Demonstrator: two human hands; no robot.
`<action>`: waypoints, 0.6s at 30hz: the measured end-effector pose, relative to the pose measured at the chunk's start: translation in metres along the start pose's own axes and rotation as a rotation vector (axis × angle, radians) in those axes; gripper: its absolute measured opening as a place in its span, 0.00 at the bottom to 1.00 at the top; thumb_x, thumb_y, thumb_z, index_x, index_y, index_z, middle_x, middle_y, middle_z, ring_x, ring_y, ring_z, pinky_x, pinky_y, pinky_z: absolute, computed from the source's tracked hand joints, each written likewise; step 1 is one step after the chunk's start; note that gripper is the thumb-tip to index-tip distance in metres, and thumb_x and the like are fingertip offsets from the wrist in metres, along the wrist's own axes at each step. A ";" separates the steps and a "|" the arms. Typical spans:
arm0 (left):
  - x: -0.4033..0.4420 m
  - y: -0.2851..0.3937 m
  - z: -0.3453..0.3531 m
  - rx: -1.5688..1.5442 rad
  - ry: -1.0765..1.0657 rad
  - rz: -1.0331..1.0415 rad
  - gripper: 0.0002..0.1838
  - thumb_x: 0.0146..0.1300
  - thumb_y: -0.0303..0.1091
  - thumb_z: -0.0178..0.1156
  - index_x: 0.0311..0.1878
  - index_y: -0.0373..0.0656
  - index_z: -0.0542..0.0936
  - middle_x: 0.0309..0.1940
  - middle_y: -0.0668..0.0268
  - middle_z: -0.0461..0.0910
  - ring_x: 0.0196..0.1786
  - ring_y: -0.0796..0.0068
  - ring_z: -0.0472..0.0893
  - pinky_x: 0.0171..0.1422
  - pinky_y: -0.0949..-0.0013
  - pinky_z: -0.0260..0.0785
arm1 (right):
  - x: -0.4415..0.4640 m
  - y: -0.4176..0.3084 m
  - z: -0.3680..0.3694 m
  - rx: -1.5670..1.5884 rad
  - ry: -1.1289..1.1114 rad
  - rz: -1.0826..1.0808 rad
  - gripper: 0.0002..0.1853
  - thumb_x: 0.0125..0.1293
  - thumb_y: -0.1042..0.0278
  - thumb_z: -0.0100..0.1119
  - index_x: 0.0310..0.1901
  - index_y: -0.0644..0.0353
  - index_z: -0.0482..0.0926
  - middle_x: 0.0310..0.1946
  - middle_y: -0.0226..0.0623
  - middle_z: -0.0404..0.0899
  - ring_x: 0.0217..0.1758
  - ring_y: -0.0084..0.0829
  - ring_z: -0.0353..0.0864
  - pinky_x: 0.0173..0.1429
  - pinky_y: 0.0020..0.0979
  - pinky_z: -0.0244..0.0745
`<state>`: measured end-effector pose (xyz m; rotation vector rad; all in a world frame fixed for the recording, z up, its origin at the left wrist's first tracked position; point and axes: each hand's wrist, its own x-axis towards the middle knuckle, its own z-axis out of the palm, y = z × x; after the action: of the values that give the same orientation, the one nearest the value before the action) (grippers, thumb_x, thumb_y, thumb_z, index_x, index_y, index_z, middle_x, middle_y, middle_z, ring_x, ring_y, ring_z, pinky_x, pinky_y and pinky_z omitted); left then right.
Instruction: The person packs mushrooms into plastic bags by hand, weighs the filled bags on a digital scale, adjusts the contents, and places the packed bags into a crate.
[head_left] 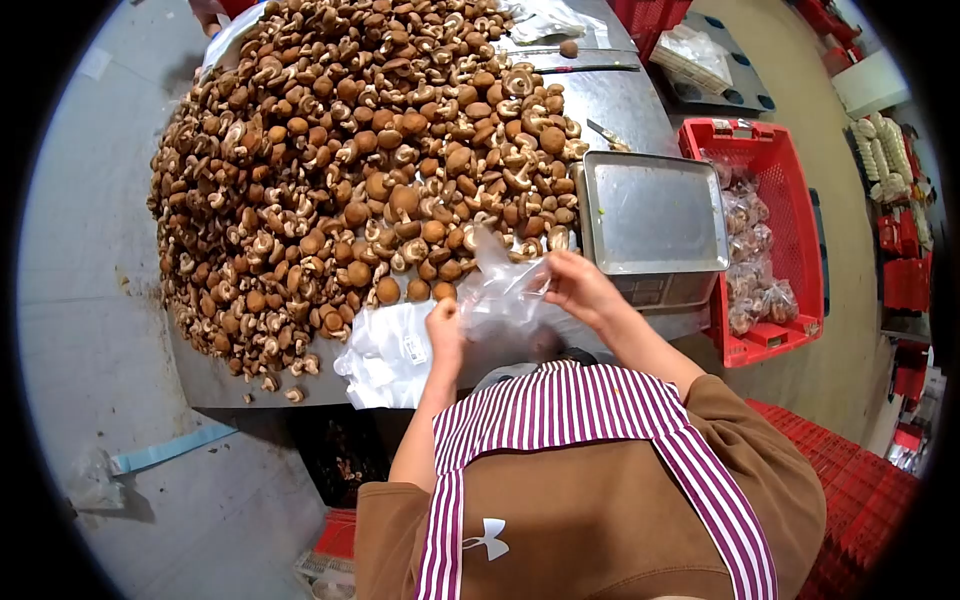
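Left grip (444, 324) and right grip (582, 286) are each closed on an edge of the clear plastic bag (502, 293), which spreads between them at the near edge of the mushroom pile (370, 170). White bags (385, 360) lie on the bench (240, 388) just beside the left grip. Beyond the right grip is a metal tray (655, 212), with a red crate (795, 240) holding bagged mushrooms (750, 240) to its right.

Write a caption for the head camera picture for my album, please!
Left hand and right hand hold a clear plastic bag beside a huge heap of brown mushrooms on a metal table.
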<state>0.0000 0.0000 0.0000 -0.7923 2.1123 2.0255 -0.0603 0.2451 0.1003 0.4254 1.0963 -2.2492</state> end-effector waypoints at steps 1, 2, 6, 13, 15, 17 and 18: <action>-0.004 0.004 -0.014 0.029 0.067 -0.138 0.14 0.61 0.28 0.63 0.22 0.41 0.71 0.15 0.64 0.73 0.14 0.72 0.72 0.16 0.67 0.66 | -0.003 -0.007 -0.008 0.162 -0.047 -0.004 0.08 0.75 0.65 0.51 0.36 0.55 0.71 0.29 0.31 0.76 0.35 0.28 0.82 0.49 0.32 0.83; 0.000 -0.018 -0.033 -0.018 0.119 -0.200 0.15 0.58 0.32 0.67 0.22 0.38 0.72 0.12 0.64 0.72 0.13 0.72 0.71 0.18 0.65 0.67 | 0.002 -0.004 -0.025 0.349 -0.161 -0.024 0.09 0.76 0.64 0.48 0.37 0.56 0.69 0.26 0.26 0.72 0.26 0.21 0.73 0.37 0.24 0.76; -0.024 -0.018 -0.039 0.751 0.068 0.158 0.17 0.54 0.37 0.72 0.39 0.37 0.77 0.41 0.57 0.81 0.37 0.64 0.81 0.43 0.61 0.76 | -0.015 -0.005 -0.008 -0.314 0.101 -0.001 0.08 0.77 0.63 0.45 0.39 0.54 0.68 0.23 0.23 0.67 0.21 0.17 0.63 0.22 0.20 0.57; -0.046 0.066 0.016 0.737 -0.053 0.831 0.17 0.51 0.29 0.67 0.45 0.40 0.78 0.52 0.56 0.79 0.48 0.53 0.80 0.61 0.53 0.66 | -0.023 0.022 0.034 -0.752 -0.262 0.000 0.06 0.73 0.66 0.53 0.45 0.57 0.72 0.29 0.31 0.73 0.29 0.21 0.71 0.31 0.25 0.68; -0.042 0.051 0.007 0.628 -0.146 0.664 0.12 0.50 0.23 0.63 0.41 0.39 0.79 0.41 0.58 0.82 0.47 0.53 0.80 0.58 0.53 0.68 | -0.025 0.016 0.034 -0.864 -0.378 -0.144 0.08 0.71 0.67 0.56 0.47 0.58 0.73 0.31 0.35 0.76 0.34 0.24 0.76 0.37 0.28 0.73; -0.054 0.056 0.002 0.464 -0.044 0.565 0.05 0.56 0.22 0.61 0.37 0.38 0.79 0.28 0.62 0.81 0.38 0.63 0.81 0.45 0.60 0.72 | -0.033 -0.008 0.024 -1.545 -0.138 -0.305 0.10 0.66 0.73 0.58 0.48 0.60 0.75 0.37 0.41 0.80 0.39 0.33 0.80 0.43 0.34 0.77; -0.058 0.058 -0.003 0.319 -0.025 0.421 0.03 0.60 0.23 0.60 0.37 0.38 0.78 0.26 0.64 0.80 0.32 0.69 0.80 0.38 0.63 0.70 | -0.029 -0.012 0.006 -1.570 -0.038 -0.452 0.10 0.64 0.74 0.58 0.47 0.61 0.75 0.38 0.43 0.79 0.39 0.37 0.81 0.45 0.36 0.77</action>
<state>0.0254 0.0123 0.0774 -0.2910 2.6704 1.7644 -0.0457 0.2572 0.1258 -0.5628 2.5895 -1.0128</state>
